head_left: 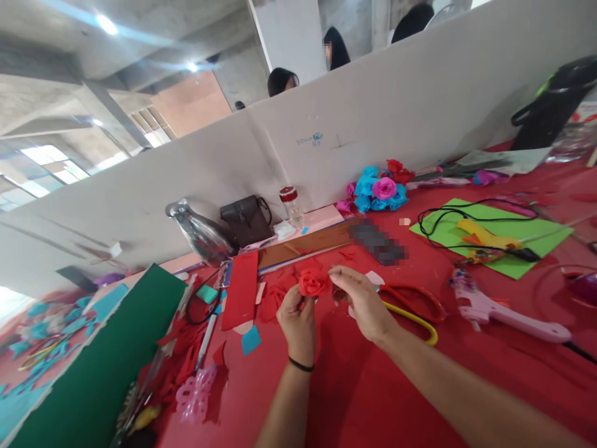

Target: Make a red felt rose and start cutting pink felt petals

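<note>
Fingers of the left hand (296, 320) pinch the red rose (313, 283) from six o'clock, likely keeping it rolled; right hand (362, 302) nips its three o'clock edge.

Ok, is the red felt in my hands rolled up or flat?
Rolled up: the red felt shows spiral layers like a rose, pinched by the left hand.

Table (354, 386): red cover, cluttered. Left edge: dark green sheet (107, 367), red scraps (181, 354) beside it, 1 red felt strip (241, 289). Centre: scissors (415, 308), pink glue gun (494, 311). Right: light green sheet (541, 239) under a black cable and a yellow glue gun. Along the partition: silver jug (198, 233), brown bag (247, 219), jar (292, 204), wooden board (308, 244), flower cluster (380, 186).
</note>
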